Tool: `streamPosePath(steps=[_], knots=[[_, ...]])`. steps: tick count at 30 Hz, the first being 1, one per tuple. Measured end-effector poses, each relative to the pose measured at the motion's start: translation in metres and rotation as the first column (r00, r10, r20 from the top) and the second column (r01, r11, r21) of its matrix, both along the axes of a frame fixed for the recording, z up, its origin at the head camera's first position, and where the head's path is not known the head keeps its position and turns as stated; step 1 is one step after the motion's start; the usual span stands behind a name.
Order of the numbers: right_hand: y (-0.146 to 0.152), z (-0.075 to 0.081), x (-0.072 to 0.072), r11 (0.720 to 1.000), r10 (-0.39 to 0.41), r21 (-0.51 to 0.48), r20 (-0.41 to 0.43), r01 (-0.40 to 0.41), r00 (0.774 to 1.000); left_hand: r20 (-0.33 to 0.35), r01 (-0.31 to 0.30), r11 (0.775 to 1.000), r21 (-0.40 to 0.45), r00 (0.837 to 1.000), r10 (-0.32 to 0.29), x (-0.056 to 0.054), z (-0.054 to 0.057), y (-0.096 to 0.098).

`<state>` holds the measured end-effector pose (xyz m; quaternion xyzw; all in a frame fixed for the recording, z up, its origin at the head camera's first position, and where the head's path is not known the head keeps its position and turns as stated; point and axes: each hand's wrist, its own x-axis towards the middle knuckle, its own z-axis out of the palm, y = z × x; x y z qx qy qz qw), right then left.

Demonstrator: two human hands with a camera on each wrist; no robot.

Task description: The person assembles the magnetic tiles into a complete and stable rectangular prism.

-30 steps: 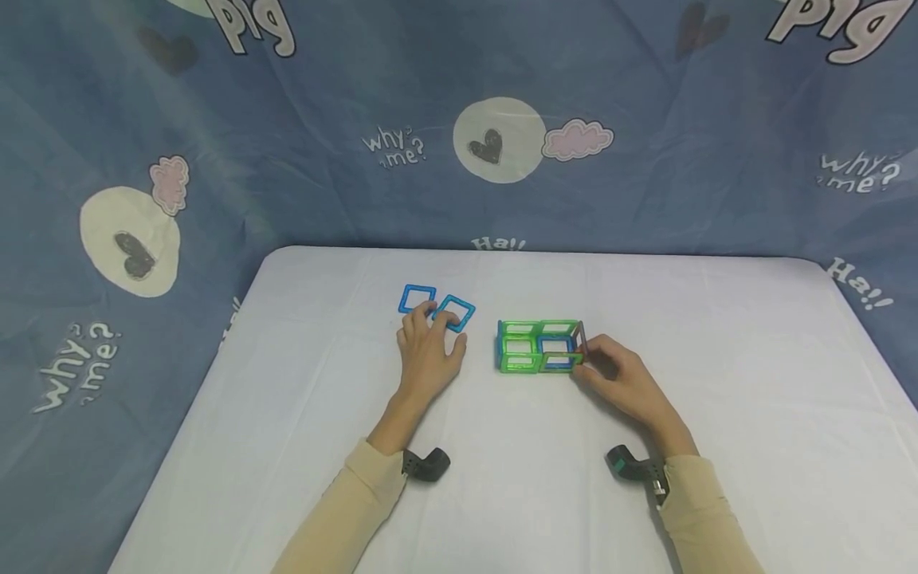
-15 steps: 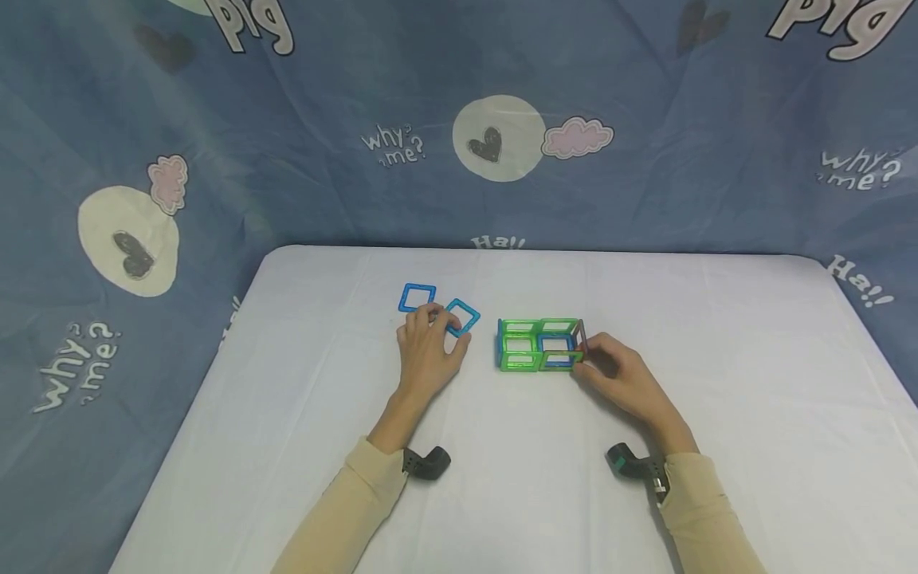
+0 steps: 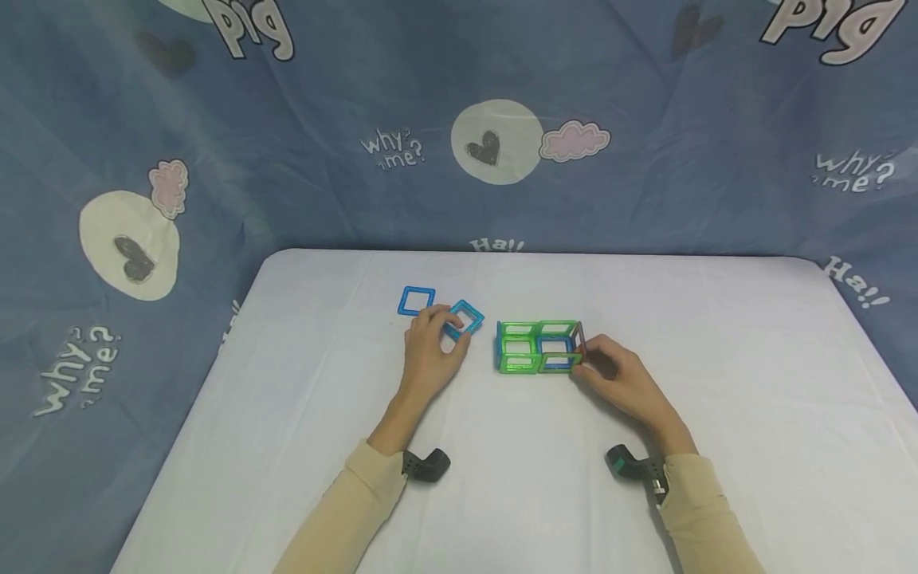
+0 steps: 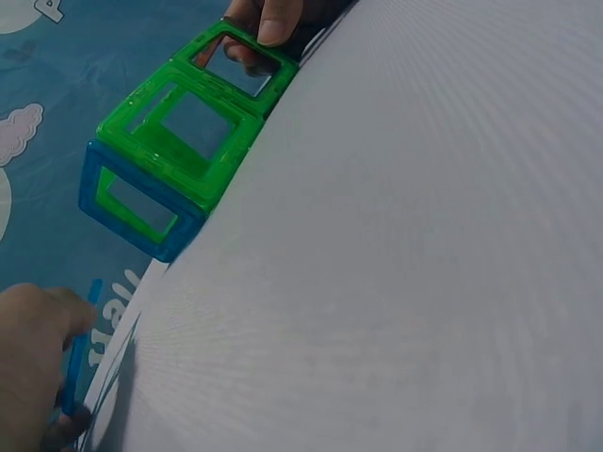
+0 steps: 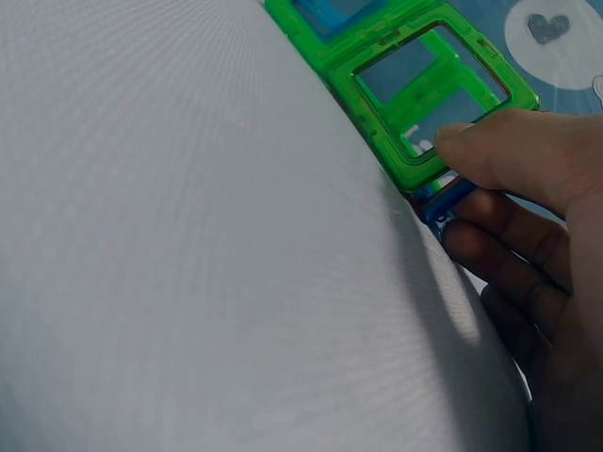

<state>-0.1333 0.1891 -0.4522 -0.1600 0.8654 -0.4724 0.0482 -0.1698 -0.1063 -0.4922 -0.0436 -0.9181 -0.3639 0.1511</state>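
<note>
In the head view my left hand (image 3: 430,355) pinches a blue square magnetic tile (image 3: 474,310), tilted up off the table. Seen from the left wrist, that tile stands edge-on between thumb and fingers. To its right lies a box-like frame of magnetic tiles (image 3: 537,353), mostly green, with blue tiles at the left end and inside. My right hand (image 3: 634,387) grips its right end, where a reddish-brown tile (image 3: 582,338) stands. The right wrist view has the thumb (image 5: 480,151) on the green tile's front corner and the fingers curled behind.
A second blue square tile (image 3: 419,288) lies flat just beyond my left hand. Everything rests on a white-covered table (image 3: 502,470). Behind it hangs a printed blue cloth (image 3: 323,199).
My left hand has slid the blue tile slightly right, away from the other blue tile, and its near edge has tilted up. The right hand and the tile frame stay put.
</note>
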Motion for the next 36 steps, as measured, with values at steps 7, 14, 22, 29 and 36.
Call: streamPosePath(steps=[7,14,22,29,36], knots=[[0.001,0.0,0.0,1.0,0.007,-0.001,-0.007,-0.007,1.0,0.015,0.065,0.987,0.144,0.998,-0.067,-0.001,0.0,0.0],[0.007,-0.014,-0.007,1.0,0.011,-0.003,-0.017,-0.011,1.0,-0.019,0.064,0.977,0.203,0.998,-0.061,0.0,0.002,0.001],[0.016,-0.039,-0.017,1.0,0.009,-0.003,-0.031,-0.009,0.999,-0.144,0.108,0.961,0.254,0.987,-0.073,0.001,0.004,0.003],[0.018,-0.039,-0.016,1.0,0.019,-0.005,-0.045,-0.019,0.999,-0.208,0.178,0.95,0.256,0.97,-0.126,0.001,0.005,0.005],[0.015,-0.033,-0.014,0.999,0.027,-0.02,-0.03,-0.028,0.999,-0.208,0.24,0.947,0.212,0.958,-0.196,0.002,0.01,0.007]])
